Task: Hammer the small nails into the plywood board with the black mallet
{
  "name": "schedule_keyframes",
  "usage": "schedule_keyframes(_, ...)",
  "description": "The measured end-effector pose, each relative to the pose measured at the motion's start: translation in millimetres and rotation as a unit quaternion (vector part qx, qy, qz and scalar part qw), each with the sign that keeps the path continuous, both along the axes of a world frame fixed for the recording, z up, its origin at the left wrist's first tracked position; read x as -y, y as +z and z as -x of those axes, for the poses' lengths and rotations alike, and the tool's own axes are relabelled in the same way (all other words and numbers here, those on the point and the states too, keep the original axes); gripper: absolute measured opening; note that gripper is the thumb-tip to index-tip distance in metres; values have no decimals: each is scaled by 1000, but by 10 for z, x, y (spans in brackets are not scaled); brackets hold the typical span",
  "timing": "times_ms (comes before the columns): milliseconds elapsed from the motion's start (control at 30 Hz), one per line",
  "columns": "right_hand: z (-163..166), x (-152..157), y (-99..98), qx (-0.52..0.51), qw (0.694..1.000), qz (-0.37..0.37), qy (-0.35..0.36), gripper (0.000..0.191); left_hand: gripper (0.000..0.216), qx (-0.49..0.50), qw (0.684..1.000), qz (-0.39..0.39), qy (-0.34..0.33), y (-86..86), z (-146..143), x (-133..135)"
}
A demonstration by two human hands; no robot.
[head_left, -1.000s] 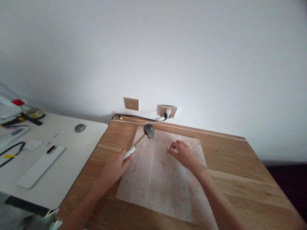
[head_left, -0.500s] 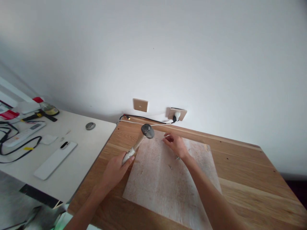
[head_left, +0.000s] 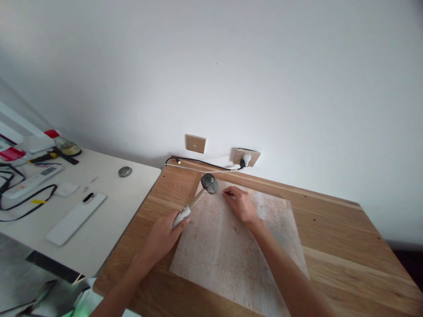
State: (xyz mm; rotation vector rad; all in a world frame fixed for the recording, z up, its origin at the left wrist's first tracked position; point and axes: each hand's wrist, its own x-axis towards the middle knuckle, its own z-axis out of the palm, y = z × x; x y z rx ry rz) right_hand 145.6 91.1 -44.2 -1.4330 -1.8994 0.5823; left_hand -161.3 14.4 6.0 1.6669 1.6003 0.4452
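Now left hand (head_left: 162,236) clamped on mallet (head_left: 198,197) handle, head raised just above pale board (head_left: 228,255), right hand (head_left: 240,204) w/ fingertips pinched low on board near mallet head, board flat on wooden table (head_left: 346,259), wall socket (head_left: 246,156) & cable (head_left: 198,163) behind.

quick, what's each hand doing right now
Left hand: closed around the mallet handle.
Right hand: fingertips pinched on something small on the board; cannot tell what.

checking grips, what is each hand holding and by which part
Left hand grips the hammer by its handle end. Right hand pinches something too small to tell.
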Motion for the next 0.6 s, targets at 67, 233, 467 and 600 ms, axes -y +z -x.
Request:
schedule_keyframes(67,-3,1,-2,11,1000,-5,3,13,33,-6,1000,-2,-1,-7,-14,-1)
schedule_keyframes(233,-11,-39,-20,34,999,-8,-10,14,34,-6,1000,0,-6,-3,-50,-4)
schedule_keyframes(467,4,-95,-32,43,999,-14,-17,24,30,-39,998,-25,-40,90,-187,-101)
schedule_keyframes(600,-192,-30,39,41,998,-30,-49,31,34,-83,993,-43,-79,142,-320,-196)
